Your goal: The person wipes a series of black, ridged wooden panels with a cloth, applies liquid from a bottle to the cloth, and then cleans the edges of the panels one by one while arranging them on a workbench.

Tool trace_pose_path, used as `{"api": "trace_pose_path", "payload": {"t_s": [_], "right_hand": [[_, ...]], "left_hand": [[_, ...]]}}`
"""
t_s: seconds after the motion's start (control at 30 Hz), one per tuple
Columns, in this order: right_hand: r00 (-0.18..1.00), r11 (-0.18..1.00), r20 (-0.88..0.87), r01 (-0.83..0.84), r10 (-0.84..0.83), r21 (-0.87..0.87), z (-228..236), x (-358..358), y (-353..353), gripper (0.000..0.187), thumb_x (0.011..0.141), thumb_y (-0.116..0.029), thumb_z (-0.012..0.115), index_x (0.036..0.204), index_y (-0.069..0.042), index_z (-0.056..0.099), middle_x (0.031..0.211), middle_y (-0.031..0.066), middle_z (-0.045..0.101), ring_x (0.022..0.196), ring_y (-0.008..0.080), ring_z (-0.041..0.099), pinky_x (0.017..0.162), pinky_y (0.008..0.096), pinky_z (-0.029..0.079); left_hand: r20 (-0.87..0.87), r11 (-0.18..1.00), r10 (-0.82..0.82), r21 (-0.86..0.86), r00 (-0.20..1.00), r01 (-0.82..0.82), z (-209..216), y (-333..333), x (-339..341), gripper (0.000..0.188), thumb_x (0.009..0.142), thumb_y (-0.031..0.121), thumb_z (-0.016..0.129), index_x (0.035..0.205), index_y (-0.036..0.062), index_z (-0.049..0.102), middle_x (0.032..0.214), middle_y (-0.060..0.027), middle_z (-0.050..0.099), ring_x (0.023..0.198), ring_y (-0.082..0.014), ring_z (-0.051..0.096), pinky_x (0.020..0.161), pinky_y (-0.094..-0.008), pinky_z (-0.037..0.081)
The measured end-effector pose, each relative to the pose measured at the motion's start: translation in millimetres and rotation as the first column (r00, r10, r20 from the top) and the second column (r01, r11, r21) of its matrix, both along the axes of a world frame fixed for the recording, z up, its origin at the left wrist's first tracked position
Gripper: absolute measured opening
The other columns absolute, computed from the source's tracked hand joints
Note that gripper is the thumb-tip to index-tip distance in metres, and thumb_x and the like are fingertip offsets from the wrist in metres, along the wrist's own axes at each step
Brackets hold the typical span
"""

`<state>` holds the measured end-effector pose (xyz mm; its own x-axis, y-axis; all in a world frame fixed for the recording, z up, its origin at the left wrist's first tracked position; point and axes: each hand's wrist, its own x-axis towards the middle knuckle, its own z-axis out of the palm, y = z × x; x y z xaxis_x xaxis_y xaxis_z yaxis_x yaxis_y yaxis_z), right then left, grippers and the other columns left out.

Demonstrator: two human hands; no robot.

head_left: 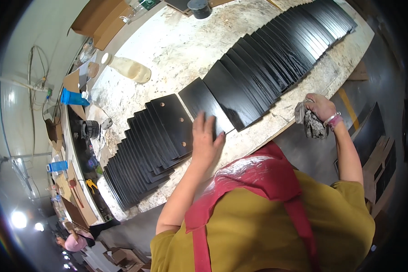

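My left hand (205,141) lies with fingers stretched out at the near edge of a single glossy black panel (198,97), its fingertips slightly blurred. My right hand (321,107) is closed round a crumpled grey, stained rag (314,126), held off the table's near edge. To the right of the single panel, a long fanned row of overlapping black panels (267,59) runs to the far right. On its left, another overlapping row (140,149) fans toward the table's left end. The top panel of that row (170,118) shows several round holes.
The panels lie on a stained white worktable (167,59). Beyond them are a bottle of cream-coloured liquid (130,69), a dark tub (199,8) and a cardboard box (99,22). A blue container (73,97) stands left. Boards (371,136) lean at right; a person (77,241) is far lower left.
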<state>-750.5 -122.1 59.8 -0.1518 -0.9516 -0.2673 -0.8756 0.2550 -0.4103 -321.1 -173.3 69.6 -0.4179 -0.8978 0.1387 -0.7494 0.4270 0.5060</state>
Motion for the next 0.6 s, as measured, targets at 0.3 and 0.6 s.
{"api": "trace_pose_path", "payload": {"t_s": [0.3,0.6], "right_hand": [[1.000,0.999,-0.002,0.030,-0.030,0.032,16,26,-13,0.033,0.087,-0.032,0.054,0.103,-0.004,0.063,0.100,0.0218,0.064,0.097,0.0390,0.059,0.083,0.0442,0.046],[0.998,0.991,0.047,0.030,-0.036,0.128,26,26,-20,0.032,0.085,-0.031,0.057,0.098,-0.002,0.063,0.097,0.0224,0.063,0.094,0.0398,0.058,0.080,0.0434,0.045]], "left_hand": [[-0.609,0.764,0.632,0.596,0.479,-0.249,-1,-23,-17,0.070,0.089,0.009,0.062,0.146,0.0037,0.021,0.143,-0.0229,0.037,0.131,-0.0279,0.040,0.107,-0.0343,0.034],[-0.681,0.782,0.613,0.595,0.401,-0.185,-6,-32,-30,0.070,0.088,-0.002,0.060,0.147,0.0074,0.023,0.139,-0.0158,0.041,0.120,-0.0218,0.048,0.100,-0.0311,0.041]]}}
